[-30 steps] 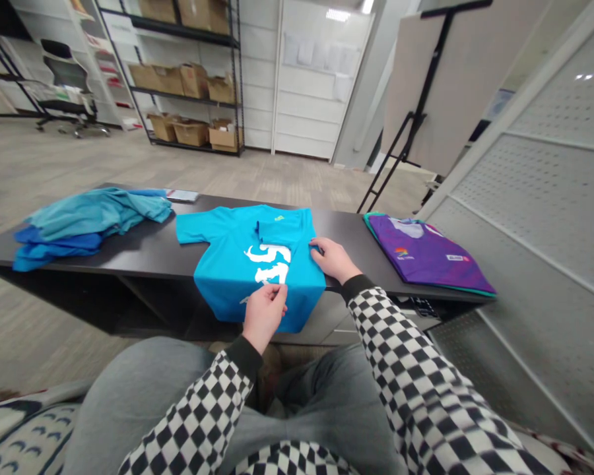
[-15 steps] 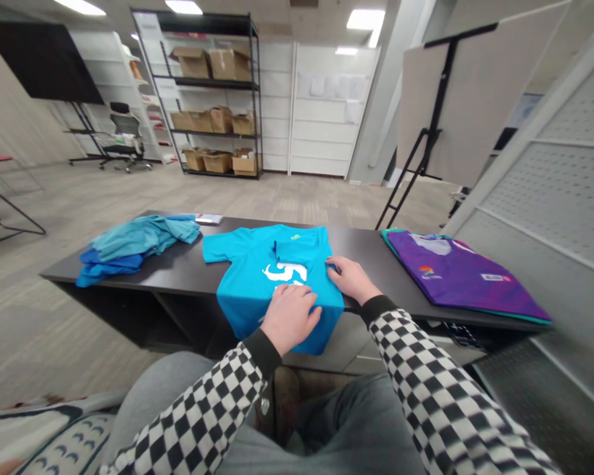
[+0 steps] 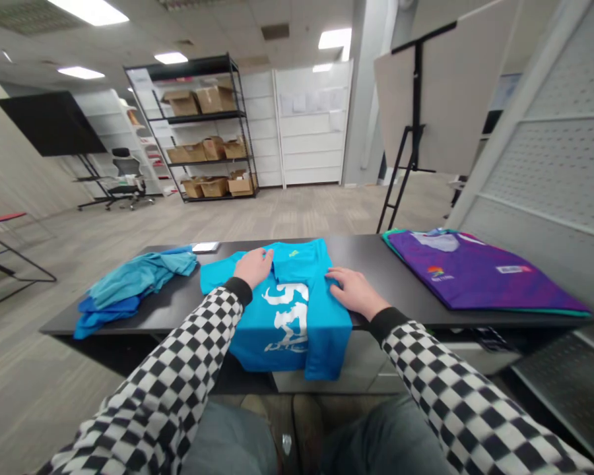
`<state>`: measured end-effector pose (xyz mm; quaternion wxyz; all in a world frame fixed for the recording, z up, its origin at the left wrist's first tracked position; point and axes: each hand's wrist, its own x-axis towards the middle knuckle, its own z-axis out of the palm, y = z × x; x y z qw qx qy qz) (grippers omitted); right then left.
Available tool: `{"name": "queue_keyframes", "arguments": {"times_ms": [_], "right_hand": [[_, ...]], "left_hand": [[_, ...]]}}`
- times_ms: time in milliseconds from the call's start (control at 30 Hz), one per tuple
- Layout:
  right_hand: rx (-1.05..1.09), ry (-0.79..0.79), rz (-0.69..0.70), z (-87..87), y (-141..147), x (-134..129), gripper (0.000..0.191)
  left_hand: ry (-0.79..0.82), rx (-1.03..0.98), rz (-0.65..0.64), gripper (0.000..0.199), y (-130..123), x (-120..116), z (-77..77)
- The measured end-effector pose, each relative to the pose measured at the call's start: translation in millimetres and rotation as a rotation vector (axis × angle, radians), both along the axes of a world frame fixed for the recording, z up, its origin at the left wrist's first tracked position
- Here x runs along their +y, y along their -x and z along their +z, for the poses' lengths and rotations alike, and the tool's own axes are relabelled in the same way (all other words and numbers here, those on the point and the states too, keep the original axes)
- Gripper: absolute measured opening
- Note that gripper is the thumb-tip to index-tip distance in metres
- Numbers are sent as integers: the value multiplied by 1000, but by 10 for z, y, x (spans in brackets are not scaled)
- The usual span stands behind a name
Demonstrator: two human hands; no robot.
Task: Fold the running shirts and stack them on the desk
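Observation:
A bright blue shirt [image 3: 290, 330] with white print lies on the dark table [image 3: 366, 254], its lower part hanging over the near edge. Its right side is folded inward, with a sleeve lying across the upper part. My left hand [image 3: 254, 267] rests on the upper left of the shirt beside that sleeve; its fingers are pressed together, and whether cloth is between them is hidden. At the shirt's right edge is my right hand [image 3: 355, 290], fingers apart, fingertips touching the cloth.
Crumpled teal and blue garments [image 3: 138, 280] lie at the table's left. A small white item [image 3: 205, 247] sits near the back edge. Folded purple shirts [image 3: 485, 274] are stacked at the right. Behind stand a shelf with boxes [image 3: 216, 150] and a board on an easel [image 3: 416, 132].
My left hand has moved from the shirt's lower middle up and left to its upper part, uncovering the print. My right hand remains at the right edge. The view has tilted up.

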<state>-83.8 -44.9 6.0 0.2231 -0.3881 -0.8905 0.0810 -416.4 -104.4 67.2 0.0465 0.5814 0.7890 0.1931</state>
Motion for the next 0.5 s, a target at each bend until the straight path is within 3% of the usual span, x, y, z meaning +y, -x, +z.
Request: {"name": "queue_keyframes", "arguments": {"times_ms": [100, 233, 333, 500], "right_hand": [[5, 18, -2, 9, 5, -11, 41], [20, 23, -9, 22, 16, -34, 40], [25, 26, -6, 23, 24, -38, 39], [23, 27, -5, 13, 21, -23, 38]], "left_hand": [[142, 7, 27, 63, -126, 379, -11], [259, 10, -58, 33, -150, 717, -31], [278, 20, -99, 24, -140, 832, -53], [192, 46, -83, 30, -98, 915, -95]]}}
